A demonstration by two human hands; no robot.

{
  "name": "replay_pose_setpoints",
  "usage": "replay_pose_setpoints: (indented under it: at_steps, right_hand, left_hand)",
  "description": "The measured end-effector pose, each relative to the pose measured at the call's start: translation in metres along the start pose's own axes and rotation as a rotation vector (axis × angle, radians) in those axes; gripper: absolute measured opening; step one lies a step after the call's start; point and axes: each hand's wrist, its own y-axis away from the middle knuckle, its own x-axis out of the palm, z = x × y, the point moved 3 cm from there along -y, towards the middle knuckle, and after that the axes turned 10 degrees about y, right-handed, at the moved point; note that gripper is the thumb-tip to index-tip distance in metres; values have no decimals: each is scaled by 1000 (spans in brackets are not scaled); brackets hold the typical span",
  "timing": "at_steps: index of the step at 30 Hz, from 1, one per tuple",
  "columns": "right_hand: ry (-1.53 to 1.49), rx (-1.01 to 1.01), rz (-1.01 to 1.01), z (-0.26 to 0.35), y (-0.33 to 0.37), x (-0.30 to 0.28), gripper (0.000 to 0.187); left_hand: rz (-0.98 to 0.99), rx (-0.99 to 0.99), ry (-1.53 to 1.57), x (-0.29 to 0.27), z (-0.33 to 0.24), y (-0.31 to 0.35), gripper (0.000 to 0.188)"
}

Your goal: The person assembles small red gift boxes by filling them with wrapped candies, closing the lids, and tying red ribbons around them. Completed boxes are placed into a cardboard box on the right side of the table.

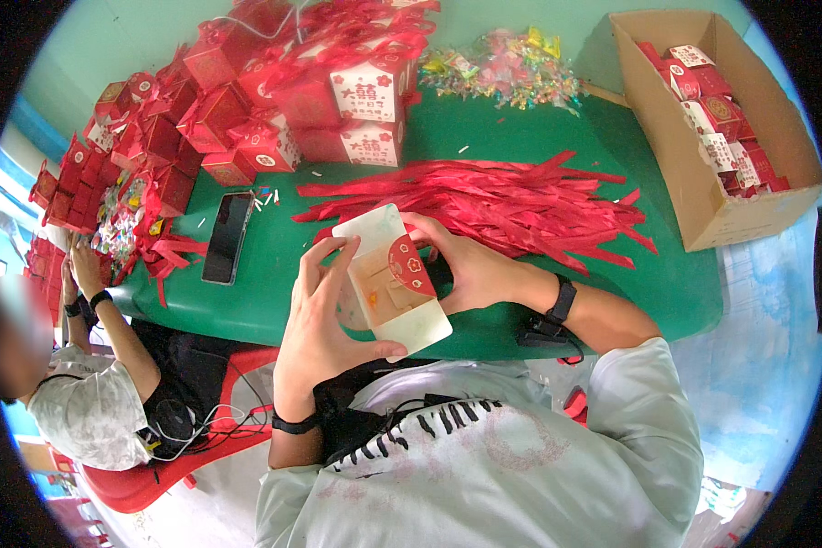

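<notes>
Between my two hands, above the near edge of the green table (521, 137), a small red and white paper gift box (393, 297) is tilted with its flaps spread and its inside toward me. The inner walls are plain brown, and a small orange spot shows at the bottom. My left hand (315, 315) grips its left side, with the thumb by the lower white flap and fingers at the upper one. From the right, my right hand (470, 274) holds the box's red side; some of its fingers are hidden behind it. Just beyond lies a pile of red ribbons (484, 201).
A cardboard carton (749, 219) with red boxes stands right. Wrapped candies (507, 68) lie at the back. Finished-looking red boxes (347, 100) with ribbons are stacked at the back left, near a phone (228, 236). A co-worker's hands (84, 269) are busy at the far left.
</notes>
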Motion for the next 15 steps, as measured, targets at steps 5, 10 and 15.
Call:
replay_pose_setpoints:
  at_steps: [5,10,15]
  right_hand:
    - [127,5,41,4,5,-10,121]
    - [290,-142,-153,-3,9,-24,90]
    - [487,-340,-117,24,6,-16,61]
  left_hand:
    - [-21,36,43,1,17,5,142]
    - [10,47,97,2,32,1,146]
    - [25,86,287,16,49,-5,147]
